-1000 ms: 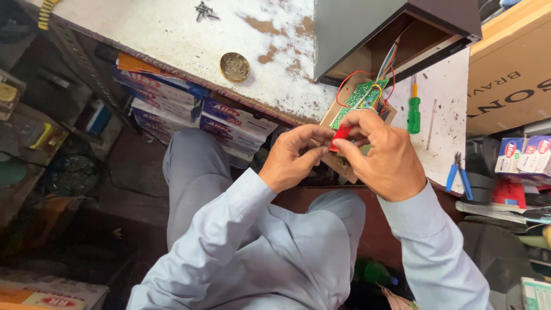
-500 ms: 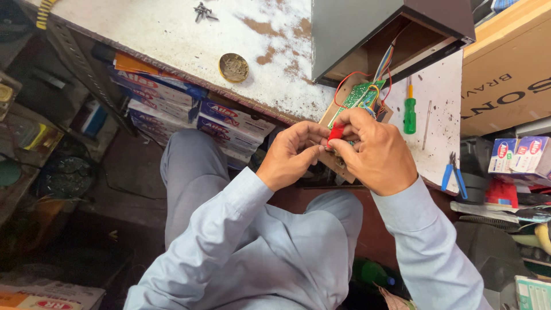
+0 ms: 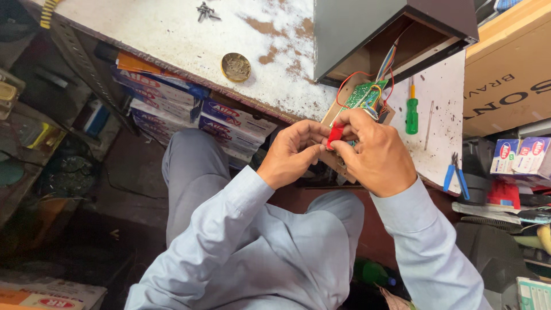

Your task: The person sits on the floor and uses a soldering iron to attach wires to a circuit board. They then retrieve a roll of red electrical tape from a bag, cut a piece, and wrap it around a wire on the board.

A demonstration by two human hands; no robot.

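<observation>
My left hand (image 3: 295,152) and my right hand (image 3: 376,155) meet over a brown panel carrying a green circuit board (image 3: 363,96) with red, yellow and striped wires running into an open dark box (image 3: 396,34). A small red part (image 3: 335,135) sits pinched between my right thumb and fingers, and my left fingertips touch it too. Both hands hold the panel at the worn white table's front edge (image 3: 270,109). What lies under my palms is hidden.
A green-handled screwdriver (image 3: 411,112) and blue-handled pliers (image 3: 454,172) lie on the table's right. A round brass tin (image 3: 236,66) and loose screws (image 3: 205,10) sit further back. Stacked blue-and-white boxes (image 3: 189,109) fill the shelf beneath; a cardboard carton (image 3: 508,80) stands right.
My hands stay on the red part and panel; the fingers shifted slightly and the view drifted a little to the right.
</observation>
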